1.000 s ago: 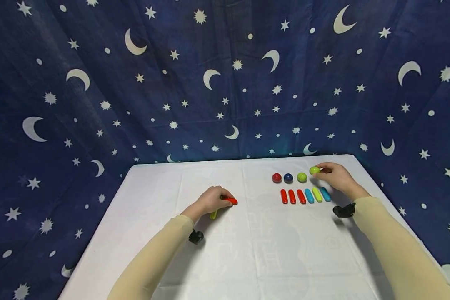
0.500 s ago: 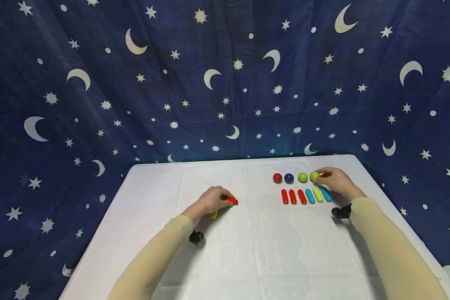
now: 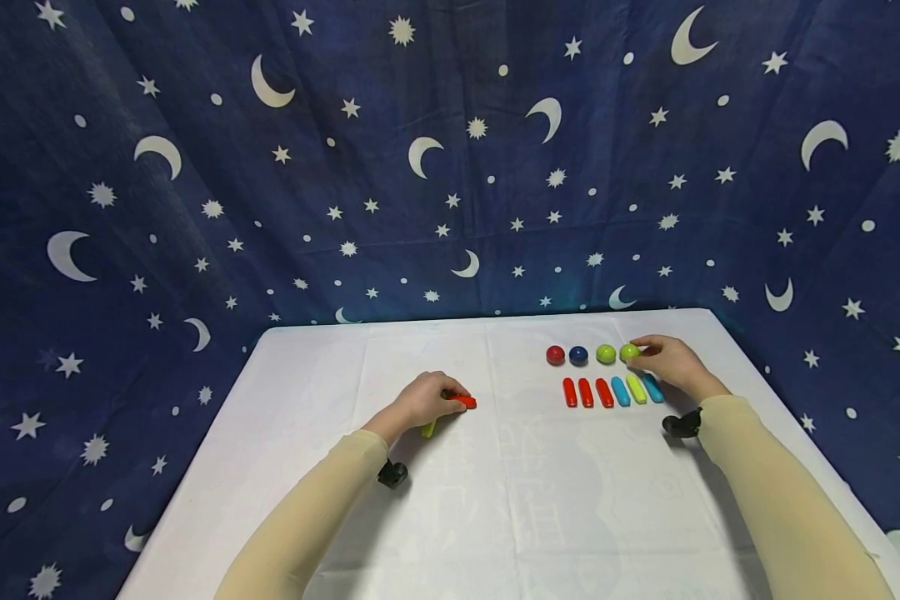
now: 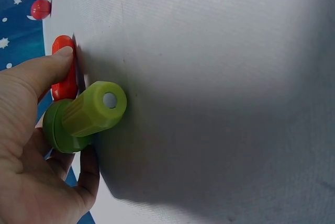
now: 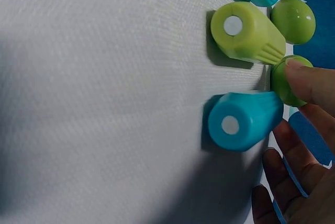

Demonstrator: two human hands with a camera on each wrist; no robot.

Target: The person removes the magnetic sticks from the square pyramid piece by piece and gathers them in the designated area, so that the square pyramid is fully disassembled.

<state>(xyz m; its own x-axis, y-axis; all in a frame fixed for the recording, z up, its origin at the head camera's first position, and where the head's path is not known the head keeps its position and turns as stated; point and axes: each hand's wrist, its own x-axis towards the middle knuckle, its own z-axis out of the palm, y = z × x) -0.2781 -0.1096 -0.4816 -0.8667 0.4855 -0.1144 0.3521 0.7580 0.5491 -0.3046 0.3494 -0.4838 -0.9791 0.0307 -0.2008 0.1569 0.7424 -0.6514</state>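
Observation:
My left hand (image 3: 426,399) pinches a red magnetic toy rod (image 4: 64,69), thumb on top. A green ball (image 4: 56,127) sits against the rod's near end, by the fingers. From this ball a yellow-green rod (image 4: 97,110) sticks out toward the wrist camera, its pale end disc showing. Farther right, my right hand (image 3: 673,362) pinches a green ball (image 3: 629,352) between thumb and finger; its other fingers hang loosely. That ball stands at the right end of a row, beside another green ball (image 3: 606,354), a dark blue ball (image 3: 578,356) and a red ball (image 3: 555,355).
In front of the balls lies a row of rods: several red ones (image 3: 586,392), a light blue (image 3: 620,391), a yellow-green (image 3: 636,388) and a darker blue (image 3: 652,387). A white cloth (image 3: 540,500) covers the table, with a star-patterned curtain (image 3: 390,208) behind and at the sides.
My right hand has lowered the green ball to the right end of the ball row. My left hand has stayed in place with the red rod.

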